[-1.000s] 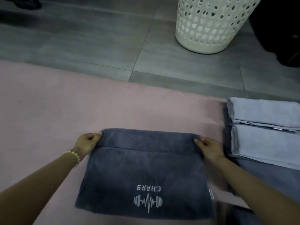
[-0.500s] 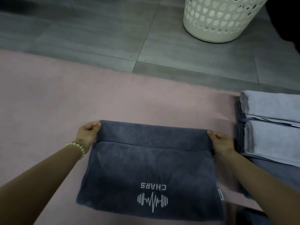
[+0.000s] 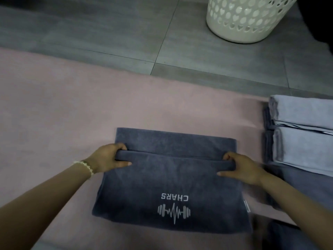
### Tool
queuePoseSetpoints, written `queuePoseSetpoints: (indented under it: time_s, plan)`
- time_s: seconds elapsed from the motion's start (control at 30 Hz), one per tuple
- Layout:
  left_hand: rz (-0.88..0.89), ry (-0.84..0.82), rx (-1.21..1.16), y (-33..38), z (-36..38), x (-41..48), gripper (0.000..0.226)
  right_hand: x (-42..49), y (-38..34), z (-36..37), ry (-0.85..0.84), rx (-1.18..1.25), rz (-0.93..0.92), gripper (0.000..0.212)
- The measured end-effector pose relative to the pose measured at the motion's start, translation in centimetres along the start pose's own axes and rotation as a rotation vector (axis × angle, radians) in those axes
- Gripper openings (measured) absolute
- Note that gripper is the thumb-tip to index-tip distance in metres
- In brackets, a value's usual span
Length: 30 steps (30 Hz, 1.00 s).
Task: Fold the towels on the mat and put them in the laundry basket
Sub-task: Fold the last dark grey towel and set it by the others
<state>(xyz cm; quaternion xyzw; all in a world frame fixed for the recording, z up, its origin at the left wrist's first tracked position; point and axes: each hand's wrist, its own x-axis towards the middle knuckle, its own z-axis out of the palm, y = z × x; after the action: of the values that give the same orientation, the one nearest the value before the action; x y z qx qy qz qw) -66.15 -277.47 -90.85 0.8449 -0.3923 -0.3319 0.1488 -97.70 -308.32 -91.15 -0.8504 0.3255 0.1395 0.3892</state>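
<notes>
1. Gripping both ends of a fold across the dark grey towel [image 3: 171,181]: left hand [image 3: 108,158] and right hand [image 3: 241,168], thumbs on top, fingers curled behind the fold.
2. Towel lies flat on the pink mat [image 3: 54,114], "CHARS" logo [image 3: 174,204] upside down near the person's edge.
3. Folded lighter towels [image 3: 304,141] stacked near its right side, atop darker cloth [image 3: 268,148].
4. White laundry basket [image 3: 246,24] stands on the grey tiled floor [image 3: 108,33] beyond the mat, well apart from the towel.
5. Bead bracelet [image 3: 86,166] on the left wrist.

Folded dark grey towel [image 3: 171,192] flat on pink mat [image 3: 54,114], pale folded towels [image 3: 302,138] stacked at right, white perforated basket [image 3: 248,20] beyond
</notes>
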Motion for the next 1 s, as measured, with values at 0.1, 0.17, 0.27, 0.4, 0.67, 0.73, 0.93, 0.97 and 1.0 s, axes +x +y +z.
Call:
queuePoseSetpoints:
  time_s: [0.1, 0.17, 0.27, 0.4, 0.67, 0.73, 0.93, 0.97, 1.0]
  plan:
    - [-0.153, -0.072, -0.461, -0.2, -1.5, -0.8, 0.019, -1.1, 0.1, -1.2, -0.034, 0.447, 0.077, 0.056]
    - [-0.218, -0.155, -0.715, -0.7, -2.4, -1.8, 0.028, -1.9, 0.2, -1.4, -0.102, 0.734, 0.116, 0.054]
    - [-0.260, -0.126, -1.055, -1.2, -2.7, -2.2, 0.048, -2.4, -0.4, -1.7, -0.096, 0.944, 0.148, 0.066]
    - [-0.254, 0.188, -1.161, 0.6, -2.9, 0.8, 0.032, -0.3, -1.4, -2.8, 0.164, 1.060, 0.201, 0.014]
    - [-0.393, 0.378, -0.703, -0.4, 0.3, 1.7, 0.030, 1.9, 0.1, 0.1, 0.387, 0.957, 0.310, 0.007]
    - [-0.376, 0.342, -0.669, -0.6, 1.1, -0.4, 0.031, 0.4, 0.9, 0.8, 0.382, 0.862, 0.311, 0.012]
    - [-0.302, 0.314, -0.435, -0.2, 4.2, -5.7, 0.024, -5.2, 0.5, 3.6, 0.305, 0.596, 0.365, 0.023]
    - [-0.295, 0.366, -0.422, -0.1, 4.7, -6.0, 0.024, -5.7, 0.6, 4.2, 0.346, 0.575, 0.375, 0.025]
    - [-0.286, 0.427, -0.419, 0.1, 5.3, -6.2, 0.023, -6.1, 0.6, 4.8, 0.402, 0.562, 0.390, 0.028]
